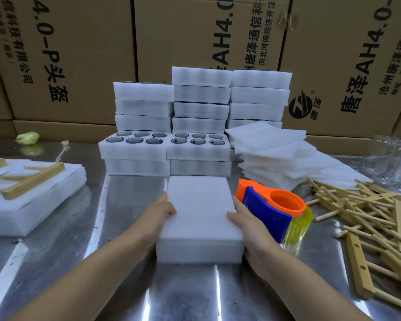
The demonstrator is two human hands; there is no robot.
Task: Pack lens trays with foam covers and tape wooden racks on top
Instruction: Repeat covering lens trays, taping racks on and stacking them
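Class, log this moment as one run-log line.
tray: covered, no rack | left hand: holds its left side | right hand: holds its right side | tape dispenser: beside right hand | racks: piled right

Wooden racks (359,257) — cut off at right edge.
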